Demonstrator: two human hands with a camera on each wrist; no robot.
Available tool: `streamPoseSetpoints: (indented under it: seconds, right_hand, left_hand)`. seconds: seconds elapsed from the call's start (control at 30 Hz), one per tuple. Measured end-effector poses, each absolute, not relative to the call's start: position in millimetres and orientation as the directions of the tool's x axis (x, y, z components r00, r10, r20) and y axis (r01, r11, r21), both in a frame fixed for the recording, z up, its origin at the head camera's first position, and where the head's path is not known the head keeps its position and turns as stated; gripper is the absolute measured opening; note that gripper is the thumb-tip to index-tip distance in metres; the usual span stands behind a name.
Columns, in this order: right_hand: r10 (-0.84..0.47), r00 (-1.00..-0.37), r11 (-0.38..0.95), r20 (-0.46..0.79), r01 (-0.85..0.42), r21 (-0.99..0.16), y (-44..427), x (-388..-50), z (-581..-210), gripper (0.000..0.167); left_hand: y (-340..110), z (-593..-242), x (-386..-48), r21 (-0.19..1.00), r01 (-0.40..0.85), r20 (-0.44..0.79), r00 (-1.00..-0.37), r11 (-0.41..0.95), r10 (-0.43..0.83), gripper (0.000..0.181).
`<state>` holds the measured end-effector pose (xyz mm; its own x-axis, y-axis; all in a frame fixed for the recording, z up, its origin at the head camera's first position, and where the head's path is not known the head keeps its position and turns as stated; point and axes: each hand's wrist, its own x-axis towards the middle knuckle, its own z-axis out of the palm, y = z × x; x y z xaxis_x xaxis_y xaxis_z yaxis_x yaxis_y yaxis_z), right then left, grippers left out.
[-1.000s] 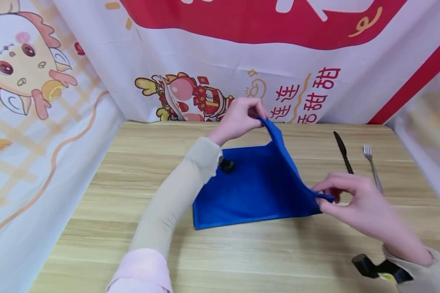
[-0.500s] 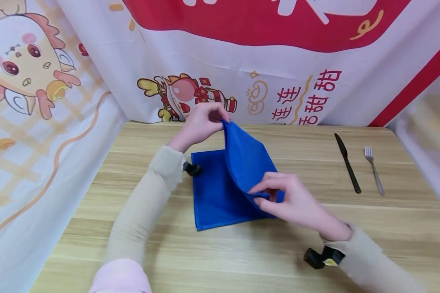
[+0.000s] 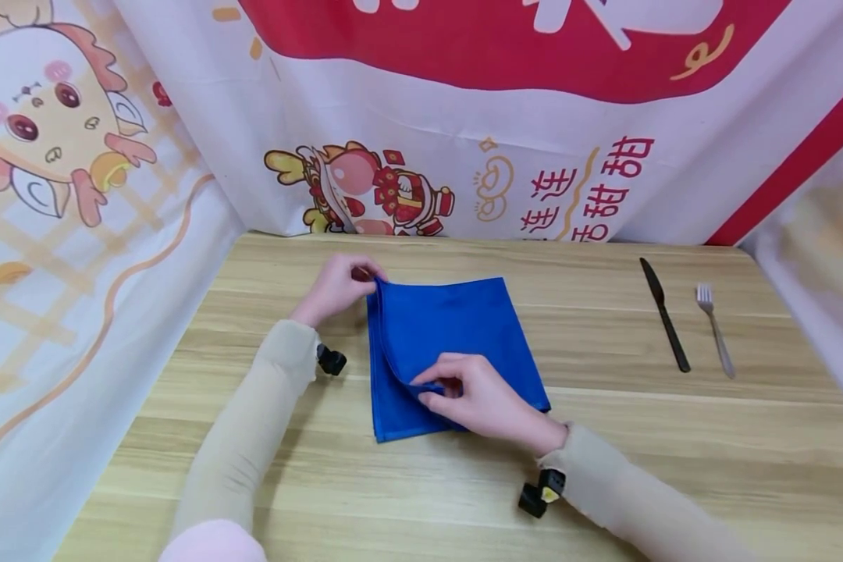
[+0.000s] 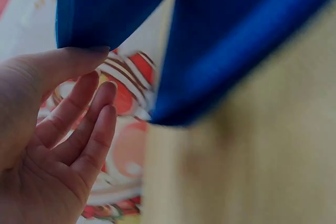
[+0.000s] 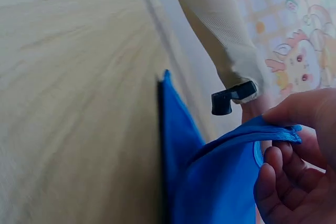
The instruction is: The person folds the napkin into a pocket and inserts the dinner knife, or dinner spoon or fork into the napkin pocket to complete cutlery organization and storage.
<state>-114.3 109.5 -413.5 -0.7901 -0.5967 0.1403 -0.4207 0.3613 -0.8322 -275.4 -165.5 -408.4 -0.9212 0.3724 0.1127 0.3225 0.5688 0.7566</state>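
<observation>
A blue cloth napkin (image 3: 457, 312) lies folded over on the table, its upper layer lifted a little along the left side. My left hand (image 3: 340, 285) pinches the far left corner of that layer between thumb and fingers. In the left wrist view the thumb of the left hand (image 4: 58, 108) presses on the cloth edge. Near the front, my right hand (image 3: 481, 394) pinches the other corner. The right wrist view has the right hand (image 5: 299, 156) holding several stacked layers of the blue cloth (image 5: 220, 182) above the lower part.
A black knife (image 3: 663, 312) lies on the wooden table (image 3: 604, 468) to the right of the napkin. Beside it is a silver fork (image 3: 714, 328). A printed white curtain (image 3: 421, 109) hangs behind the table's far edge, with another printed cloth along the left side.
Both hands have moved left, carrying the napkin's right edge over onto its left part. The left hand has also come down lower, and the raised flap now lies much flatter.
</observation>
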Motion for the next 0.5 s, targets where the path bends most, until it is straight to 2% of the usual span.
streamPoseSetpoints:
  seconds: [0.23, 0.5]
  right_hand:
    - [-0.629, -0.769, 0.361, 0.116, -0.421, -0.833, 90.9, -112.9, -429.8, 0.021]
    - [-0.635, -0.768, 0.375, 0.080, -0.398, -0.837, 79.8, -108.6, -435.5, 0.022]
  left_hand:
    - [-181.3, -435.3, -278.1, 0.760, 0.299, 0.068, -0.920, 0.577, 0.387, 0.018]
    - [-184.3, -431.4, -272.0, 0.849, 0.121, -0.075, -0.936, 0.515, 0.343, 0.030]
